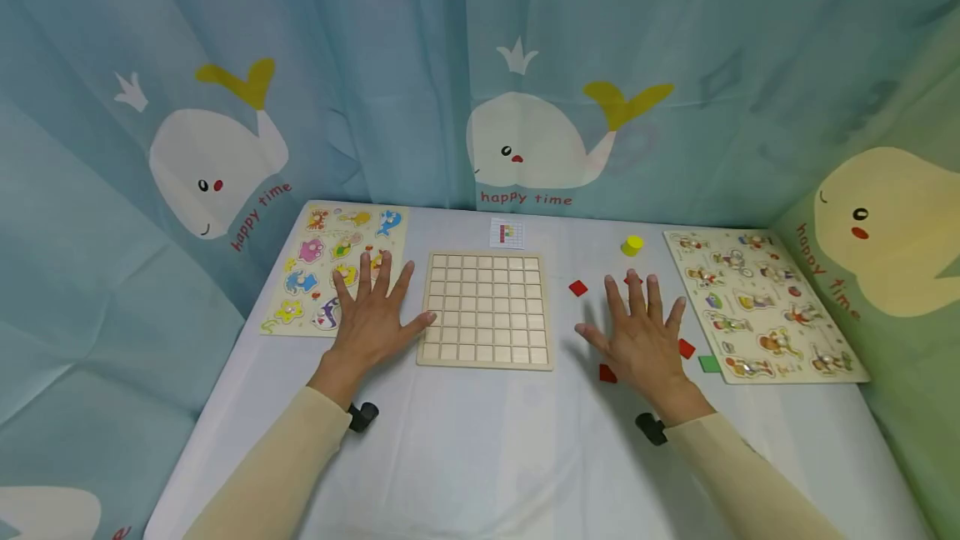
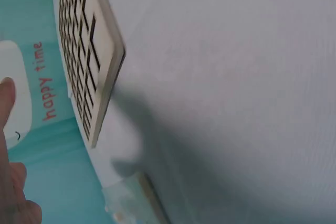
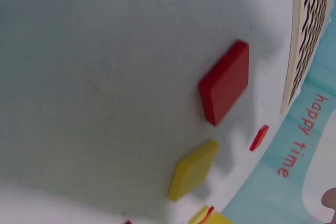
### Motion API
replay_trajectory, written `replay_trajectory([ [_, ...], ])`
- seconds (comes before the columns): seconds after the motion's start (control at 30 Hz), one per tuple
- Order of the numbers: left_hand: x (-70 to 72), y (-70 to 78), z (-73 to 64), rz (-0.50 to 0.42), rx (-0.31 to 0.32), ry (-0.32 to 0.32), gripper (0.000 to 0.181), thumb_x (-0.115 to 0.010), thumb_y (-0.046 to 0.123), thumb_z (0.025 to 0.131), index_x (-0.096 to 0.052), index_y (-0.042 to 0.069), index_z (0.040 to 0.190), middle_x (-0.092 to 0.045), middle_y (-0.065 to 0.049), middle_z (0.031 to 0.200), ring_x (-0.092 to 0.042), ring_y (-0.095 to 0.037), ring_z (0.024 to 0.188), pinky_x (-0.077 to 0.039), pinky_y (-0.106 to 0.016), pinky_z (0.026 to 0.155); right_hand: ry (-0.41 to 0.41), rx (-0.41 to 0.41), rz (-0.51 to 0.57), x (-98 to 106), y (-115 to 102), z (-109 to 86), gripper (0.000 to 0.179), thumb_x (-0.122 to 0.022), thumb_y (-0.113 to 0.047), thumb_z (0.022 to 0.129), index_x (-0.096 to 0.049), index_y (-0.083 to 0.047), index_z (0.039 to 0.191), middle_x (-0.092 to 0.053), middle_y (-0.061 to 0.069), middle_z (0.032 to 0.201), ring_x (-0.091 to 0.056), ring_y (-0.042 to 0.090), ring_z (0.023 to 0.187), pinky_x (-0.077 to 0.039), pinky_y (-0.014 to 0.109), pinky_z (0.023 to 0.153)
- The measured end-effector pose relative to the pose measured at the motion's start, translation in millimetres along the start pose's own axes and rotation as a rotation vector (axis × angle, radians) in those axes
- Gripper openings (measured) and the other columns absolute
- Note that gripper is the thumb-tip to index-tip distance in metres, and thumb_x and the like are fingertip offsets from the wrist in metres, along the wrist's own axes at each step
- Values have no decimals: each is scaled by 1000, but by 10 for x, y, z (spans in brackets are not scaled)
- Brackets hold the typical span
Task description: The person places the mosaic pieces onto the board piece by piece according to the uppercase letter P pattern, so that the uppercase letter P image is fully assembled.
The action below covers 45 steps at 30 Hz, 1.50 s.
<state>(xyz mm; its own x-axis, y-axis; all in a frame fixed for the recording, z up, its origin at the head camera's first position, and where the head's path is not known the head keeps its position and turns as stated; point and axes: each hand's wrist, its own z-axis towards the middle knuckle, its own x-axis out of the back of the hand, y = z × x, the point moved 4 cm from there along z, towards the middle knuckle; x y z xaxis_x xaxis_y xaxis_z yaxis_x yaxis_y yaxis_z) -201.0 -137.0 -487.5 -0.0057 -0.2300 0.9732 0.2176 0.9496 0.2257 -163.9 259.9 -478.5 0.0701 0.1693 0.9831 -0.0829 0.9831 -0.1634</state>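
Note:
My left hand [image 1: 372, 319] hovers with fingers spread between a sea-animal puzzle board [image 1: 273, 325] and a wooden grid board [image 1: 486, 308]. Its thumb overlaps the grid board's left edge in the head view, and its shadow falls on the cloth. To the right, my right hand [image 1: 641, 348] is also spread above the table, holding nothing. Red square tiles [image 1: 577, 288] lie around it, one of them a red tile [image 1: 607, 373] beside the wrist. A large red tile [image 3: 226, 83] and a yellow tile [image 3: 193, 170] show in the right wrist view; the right hand hides the yellow one from the head view.
Behind the grid board lies a small printed card [image 1: 507, 233]. A yellow stack [image 1: 632, 246] stands at the back right. A green tile [image 1: 709, 364] touches or adjoins a puzzle board with figures [image 1: 767, 307] on the right. A whale-print curtain [image 1: 420, 157] borders the table.

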Motion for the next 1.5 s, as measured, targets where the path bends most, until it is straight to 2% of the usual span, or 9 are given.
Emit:
replay_trajectory([
  [0.13,-83,62,-15,25,-16,-4,95,-50,76,96,-24,23,170,-11,-16,177,6,-46,163,13,-78,123,-42,7,30,-74,-47,16,97,-55,-68,100,-23,-7,168,-8,26,175,3,48,162,10,77,124],
  [0.23,-167,145,-38,27,-43,-37,95,-49,76,97,-24,20,170,-11,-17,177,5,-45,163,10,-72,127,-65,41,35,-143,-126,25,96,-58,-64,100,-25,-4,167,-9,27,175,-2,48,162,3,75,127],
  [0.4,-328,314,-85,-31,-101,-162,104,-51,74,98,-14,10,170,-5,-17,177,9,-39,164,2,-57,134,-111,153,32,-303,-359,30,96,-63,-58,100,-27,1,165,-16,27,174,-11,49,161,-14,71,129],
  [0.53,-429,416,-129,-92,-136,-261,110,-57,71,98,-10,1,169,-4,-21,177,3,-39,164,-9,-52,136,-190,233,69,-441,-554,42,97,-61,-59,101,-24,4,165,-19,27,173,-15,48,161,-19,70,128],
  [0.63,-472,443,-150,-115,-139,-306,111,-60,69,97,-11,-3,167,-6,-24,176,-2,-40,164,-15,-51,135,-262,256,91,-512,-653,46,95,-59,-57,103,-23,6,165,-20,26,173,-17,46,161,-21,69,128],
  [0.73,-492,446,-161,-114,-126,-329,111,-60,68,97,-12,-4,167,-6,-24,176,-3,-39,165,-15,-49,135,-299,253,86,-535,-700,31,92,-56,-55,105,-23,6,164,-21,25,173,-19,45,161,-22,68,128],
  [1.03,-450,514,-261,-160,-144,-349,105,-63,63,99,-19,-5,166,-11,-23,176,-6,-37,165,-15,-48,135,-260,251,47,-469,-693,-190,89,-59,-51,105,-29,10,161,-26,28,171,-26,47,158,-28,67,126],
  [1.33,-506,668,-446,-166,-164,-307,104,-67,60,97,-24,-7,164,-16,-25,174,-11,-39,164,-18,-50,134,-187,257,31,-409,-615,-446,88,-65,-50,101,-37,10,158,-35,28,167,-35,47,155,-36,66,122],
  [1.5,-504,713,-575,-186,-177,-288,103,-72,57,95,-29,-8,162,-21,-27,172,-16,-41,163,-21,-54,133,-185,242,50,-406,-583,-571,90,-67,-52,99,-37,8,159,-36,26,167,-34,45,156,-35,65,123],
])
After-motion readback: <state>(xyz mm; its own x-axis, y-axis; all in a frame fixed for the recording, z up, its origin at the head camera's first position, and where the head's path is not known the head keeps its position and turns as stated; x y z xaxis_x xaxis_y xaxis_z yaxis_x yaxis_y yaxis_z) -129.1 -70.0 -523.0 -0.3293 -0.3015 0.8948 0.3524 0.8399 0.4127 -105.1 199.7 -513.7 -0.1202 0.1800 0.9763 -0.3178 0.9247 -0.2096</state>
